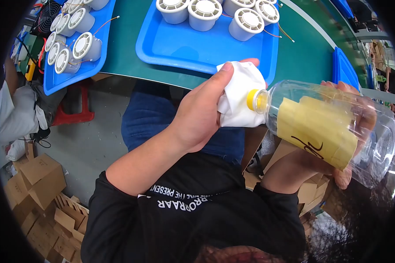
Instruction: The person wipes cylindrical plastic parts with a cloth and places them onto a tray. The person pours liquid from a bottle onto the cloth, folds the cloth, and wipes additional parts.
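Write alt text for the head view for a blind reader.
A person's left hand holds a white cloth at the yellow-capped mouth of a clear plastic bottle with a handwritten yellow label, held sideways in the right hand. Beyond, two blue trays of round white vented units stand on a green table.

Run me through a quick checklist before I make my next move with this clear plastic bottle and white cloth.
1. White cloth held in left hand: ok.
2. Clear plastic bottle gripped in right hand: ok, tipped onto its side.
3. Round yellow cap facing the cloth: ok.
4. Cap opening unblocked: cannot tell, its end is hidden.
5. Liquid left in bottle: cannot tell.
6. White round plastic units on the blue rectangular plastic tray clear of the bottle: ok.
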`<state>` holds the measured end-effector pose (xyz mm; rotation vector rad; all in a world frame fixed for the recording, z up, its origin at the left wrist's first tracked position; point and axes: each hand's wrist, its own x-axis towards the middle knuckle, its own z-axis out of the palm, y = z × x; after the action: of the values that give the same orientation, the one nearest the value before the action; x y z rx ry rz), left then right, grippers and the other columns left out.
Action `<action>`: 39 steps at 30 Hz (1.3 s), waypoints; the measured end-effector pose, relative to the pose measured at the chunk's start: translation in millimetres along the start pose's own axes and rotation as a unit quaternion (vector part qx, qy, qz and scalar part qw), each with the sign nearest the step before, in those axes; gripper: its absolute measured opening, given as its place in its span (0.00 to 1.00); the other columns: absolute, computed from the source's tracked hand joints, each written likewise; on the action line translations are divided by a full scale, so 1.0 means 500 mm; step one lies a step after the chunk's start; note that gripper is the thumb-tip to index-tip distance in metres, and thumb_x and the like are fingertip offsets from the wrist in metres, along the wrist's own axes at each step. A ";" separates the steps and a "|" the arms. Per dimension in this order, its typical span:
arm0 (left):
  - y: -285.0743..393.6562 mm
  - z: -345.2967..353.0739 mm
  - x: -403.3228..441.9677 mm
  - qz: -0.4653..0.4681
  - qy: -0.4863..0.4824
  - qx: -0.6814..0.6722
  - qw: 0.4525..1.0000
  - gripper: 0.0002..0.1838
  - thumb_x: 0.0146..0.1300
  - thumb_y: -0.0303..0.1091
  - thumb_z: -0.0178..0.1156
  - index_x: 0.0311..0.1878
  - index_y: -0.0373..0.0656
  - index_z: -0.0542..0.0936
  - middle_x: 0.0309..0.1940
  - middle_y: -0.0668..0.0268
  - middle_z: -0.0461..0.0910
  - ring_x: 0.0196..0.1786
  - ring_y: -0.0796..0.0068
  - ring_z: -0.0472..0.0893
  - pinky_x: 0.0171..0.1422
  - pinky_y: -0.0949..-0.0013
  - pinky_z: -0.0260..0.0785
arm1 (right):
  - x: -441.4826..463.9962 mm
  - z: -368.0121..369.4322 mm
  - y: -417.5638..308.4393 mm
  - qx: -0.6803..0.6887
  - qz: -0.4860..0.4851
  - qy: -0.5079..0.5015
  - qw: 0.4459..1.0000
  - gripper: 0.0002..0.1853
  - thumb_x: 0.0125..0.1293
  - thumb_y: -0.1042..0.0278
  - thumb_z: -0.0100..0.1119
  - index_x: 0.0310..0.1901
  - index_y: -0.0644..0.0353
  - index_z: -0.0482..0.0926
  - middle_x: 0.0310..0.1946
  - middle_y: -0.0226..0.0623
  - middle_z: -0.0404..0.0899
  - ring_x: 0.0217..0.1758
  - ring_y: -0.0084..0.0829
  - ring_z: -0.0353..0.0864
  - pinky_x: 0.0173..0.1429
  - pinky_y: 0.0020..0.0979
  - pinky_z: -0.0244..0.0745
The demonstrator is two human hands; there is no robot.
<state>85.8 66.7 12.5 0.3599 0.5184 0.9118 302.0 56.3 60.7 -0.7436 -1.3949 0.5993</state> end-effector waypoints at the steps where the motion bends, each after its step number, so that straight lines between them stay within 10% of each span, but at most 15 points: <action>1: 0.002 -0.002 -0.002 -0.001 -0.001 0.000 1.000 0.31 0.84 0.51 0.35 0.78 0.41 0.64 0.67 0.56 0.76 0.68 0.61 0.78 0.72 0.55 0.70 | 0.003 0.002 -0.004 -0.012 -0.002 0.005 1.000 0.67 0.39 0.19 0.76 0.69 0.69 0.65 0.64 0.69 0.68 0.64 0.62 0.76 0.71 0.63 0.70; 13: 0.016 -0.033 -0.021 -0.001 -0.012 -0.005 1.000 0.28 0.83 0.48 0.41 0.76 0.40 0.64 0.60 0.54 0.80 0.56 0.57 0.85 0.56 0.56 0.81 | 0.033 0.041 -0.051 -0.309 -0.197 -0.185 0.912 0.46 0.55 0.47 0.79 0.69 0.61 0.65 0.64 0.59 0.71 0.65 0.53 0.77 0.65 0.54 0.77; 19: 0.022 -0.047 -0.040 0.009 -0.002 0.047 0.999 0.26 0.79 0.41 0.48 0.73 0.35 0.66 0.64 0.49 0.78 0.59 0.50 0.84 0.58 0.53 0.80 | 0.155 -0.049 -0.016 -0.722 -0.202 -0.281 0.599 0.36 0.54 0.75 0.68 0.68 0.54 0.73 0.62 0.38 0.74 0.68 0.43 0.71 0.77 0.49 0.60; 24: 0.018 -0.046 -0.055 0.018 0.005 0.041 0.999 0.21 0.78 0.35 0.50 0.67 0.32 0.70 0.61 0.45 0.80 0.60 0.50 0.83 0.63 0.53 0.78 | 0.214 -0.208 0.102 -0.859 -0.225 -0.342 0.308 0.28 0.67 0.68 0.55 0.69 0.56 0.72 0.61 0.36 0.73 0.71 0.38 0.68 0.82 0.50 0.55; 30: 0.026 -0.061 -0.062 0.059 0.009 0.122 0.991 0.18 0.80 0.35 0.51 0.65 0.33 0.73 0.59 0.49 0.83 0.60 0.62 0.84 0.65 0.62 0.77 | 0.126 -0.235 0.213 -0.874 -0.134 -0.448 0.133 0.32 0.67 0.60 0.54 0.72 0.62 0.67 0.64 0.38 0.73 0.76 0.36 0.64 0.85 0.55 0.46; 33: 0.027 -0.055 -0.064 0.077 -0.009 0.129 0.989 0.18 0.79 0.33 0.50 0.65 0.32 0.73 0.60 0.49 0.82 0.62 0.62 0.83 0.67 0.63 0.75 | 0.123 -0.227 0.198 -0.863 -0.175 -0.430 0.198 0.29 0.67 0.63 0.54 0.70 0.63 0.72 0.64 0.40 0.74 0.73 0.41 0.66 0.85 0.52 0.48; 36: 0.027 -0.047 -0.061 0.113 0.004 0.147 0.983 0.18 0.77 0.31 0.50 0.64 0.29 0.73 0.60 0.47 0.82 0.63 0.57 0.82 0.65 0.59 0.77 | 0.119 -0.134 0.099 -0.828 -0.165 -0.345 0.411 0.27 0.67 0.69 0.57 0.68 0.66 0.74 0.67 0.42 0.74 0.73 0.45 0.69 0.83 0.50 0.54; 39: 0.032 -0.041 -0.065 0.105 0.013 0.073 0.992 0.17 0.77 0.31 0.52 0.64 0.31 0.73 0.59 0.49 0.82 0.61 0.58 0.83 0.60 0.60 0.80 | 0.067 -0.010 -0.014 -0.536 0.046 -0.275 0.797 0.31 0.62 0.66 0.68 0.67 0.69 0.74 0.67 0.46 0.75 0.73 0.46 0.71 0.77 0.46 0.62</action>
<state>47.3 50.9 12.4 0.5443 0.5806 1.0864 310.0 76.6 87.5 -1.6281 -2.2763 0.0029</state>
